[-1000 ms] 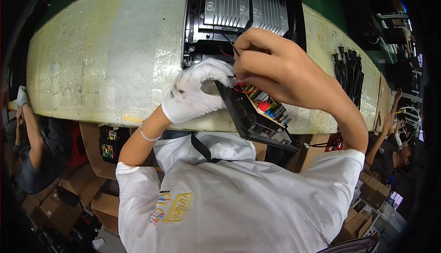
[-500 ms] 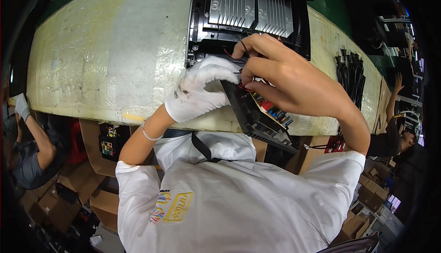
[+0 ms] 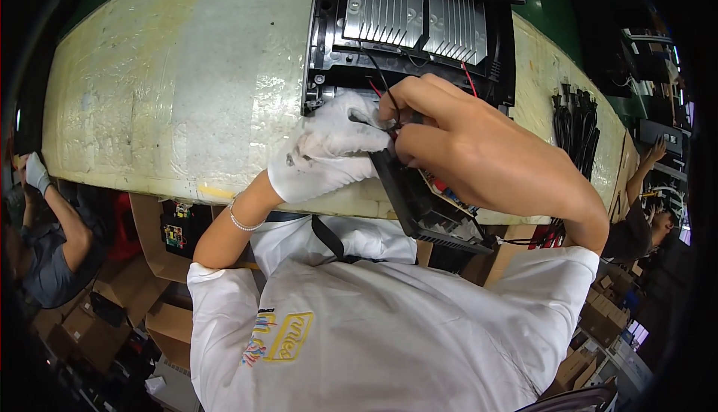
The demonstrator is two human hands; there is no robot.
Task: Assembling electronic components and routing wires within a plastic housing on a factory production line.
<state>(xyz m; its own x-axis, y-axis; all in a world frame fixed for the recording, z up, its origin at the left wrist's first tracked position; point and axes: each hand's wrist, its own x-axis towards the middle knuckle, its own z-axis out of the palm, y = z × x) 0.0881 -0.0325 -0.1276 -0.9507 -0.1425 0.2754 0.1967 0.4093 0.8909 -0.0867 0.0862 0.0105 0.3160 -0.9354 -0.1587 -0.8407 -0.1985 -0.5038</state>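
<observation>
At far left we see a co-worker point(image 3: 56, 240) beside a cardboard box point(image 3: 149, 221). On the pale, film-covered counter point(image 3: 164, 113), our gloved left hand point(image 3: 325, 146) is clamped on the upper end of a small black casing point(image 3: 404, 191), tilted at the counter's near edge. Beyond it lies a larger black housing point(image 3: 336, 59) with a silver heat sink point(image 3: 389, 11). Our bare right hand point(image 3: 475, 142) curls close against our left beside a thin black wire point(image 3: 380, 68); we cannot tell what its fingertips pinch. Farther right lie bundled black cords point(image 3: 574, 127).
</observation>
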